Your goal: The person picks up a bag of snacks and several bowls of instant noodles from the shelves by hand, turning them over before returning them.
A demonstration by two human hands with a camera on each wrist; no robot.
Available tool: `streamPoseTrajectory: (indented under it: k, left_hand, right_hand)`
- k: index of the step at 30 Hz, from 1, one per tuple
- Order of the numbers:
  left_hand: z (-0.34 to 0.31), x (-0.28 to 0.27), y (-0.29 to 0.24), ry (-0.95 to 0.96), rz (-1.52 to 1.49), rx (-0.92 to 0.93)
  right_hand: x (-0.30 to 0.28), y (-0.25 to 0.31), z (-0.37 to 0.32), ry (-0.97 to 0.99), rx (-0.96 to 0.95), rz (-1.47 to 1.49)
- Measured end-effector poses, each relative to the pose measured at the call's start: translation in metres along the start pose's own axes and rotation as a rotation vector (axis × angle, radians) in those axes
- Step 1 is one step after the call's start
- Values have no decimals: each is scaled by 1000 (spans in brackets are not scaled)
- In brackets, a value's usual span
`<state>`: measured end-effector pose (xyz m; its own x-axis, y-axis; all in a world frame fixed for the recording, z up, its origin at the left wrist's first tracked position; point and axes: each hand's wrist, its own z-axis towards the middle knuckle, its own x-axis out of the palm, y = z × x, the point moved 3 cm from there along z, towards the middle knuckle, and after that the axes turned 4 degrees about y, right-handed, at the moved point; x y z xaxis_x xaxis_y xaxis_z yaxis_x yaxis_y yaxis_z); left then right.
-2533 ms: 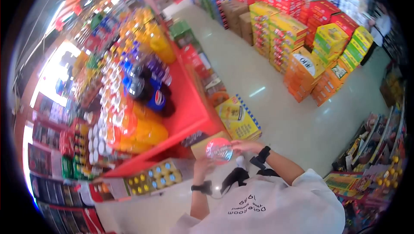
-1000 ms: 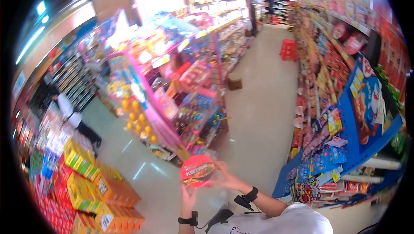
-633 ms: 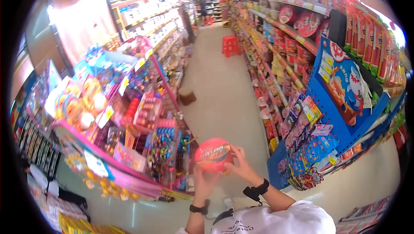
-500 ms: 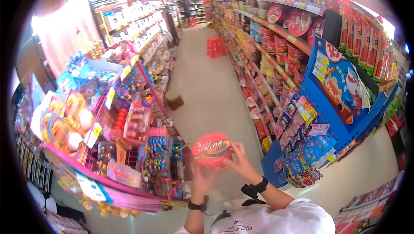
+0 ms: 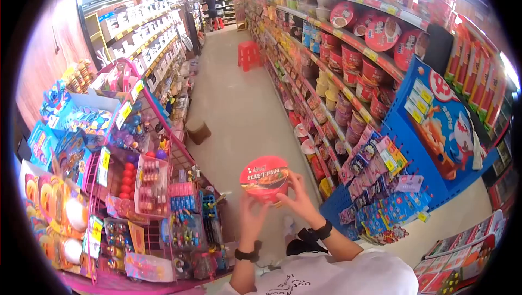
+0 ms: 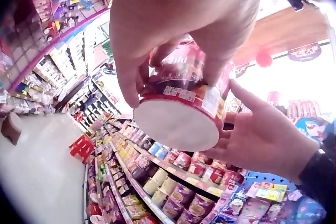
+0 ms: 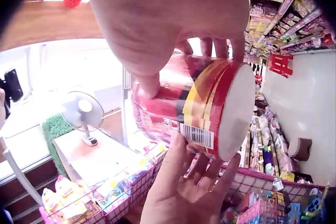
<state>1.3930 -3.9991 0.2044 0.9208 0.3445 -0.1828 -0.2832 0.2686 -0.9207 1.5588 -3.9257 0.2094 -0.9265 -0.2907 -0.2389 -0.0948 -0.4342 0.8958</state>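
Note:
A red tub of instant noodles [image 5: 265,177] with a printed lid is held up in front of the body by both hands. My left hand [image 5: 253,218] grips it from the near left; in the left wrist view its fingers and thumb span the side of the tub [image 6: 176,121], whose white base shows. My right hand [image 5: 300,201] holds the right side with fingers curled round it. The right wrist view shows the barcode on the tub's side [image 7: 202,111], with the left hand's fingers beneath it.
An aisle floor [image 5: 223,99] runs ahead. On the right, shelves [image 5: 348,83] carry noodle tubs, with a blue display rack [image 5: 413,148] nearer. A pink wire rack [image 5: 147,170] of toys stands at left. A red stool [image 5: 249,56] and brown stool [image 5: 198,132] sit in the aisle.
The view has swung from the drinks display and stacked cartons round to the snack aisle. Both hands stay on the tub, its lid turned to face the camera. The aisle has come closer.

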Motion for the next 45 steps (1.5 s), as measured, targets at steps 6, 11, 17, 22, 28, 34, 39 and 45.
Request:
streamPoseTrajectory:
  k: [6, 11, 17, 22, 28, 34, 39, 45]
  left_hand:
    - [82, 21, 67, 174, 86, -41]
    - [186, 69, 67, 191, -101, -116]
    - [309, 135, 76, 221, -92, 77]
    - [418, 191, 60, 377, -150, 155]
    - [562, 273, 78, 516, -170, 471]
    - [686, 349, 71, 708, -391, 556]
    - [733, 395, 79, 831, -414, 571]
    - [761, 423, 83, 912, -399, 637]
  right_hand:
    - [-5, -61, 80, -112, -107, -60]
    - [-42, -74, 161, -113, 22, -75]
    - [-99, -106, 250, -249, -77, -143]
    - [-155, -123, 320, -386, -62, -297]
    - [-221, -147, 426, -672, -86, -392]
    - [-273, -172, 516, -930, -135, -611]
    - [-295, -188, 547, -1053, -64, -679]
    - [-311, -206, 563, -1141, -4, -620]
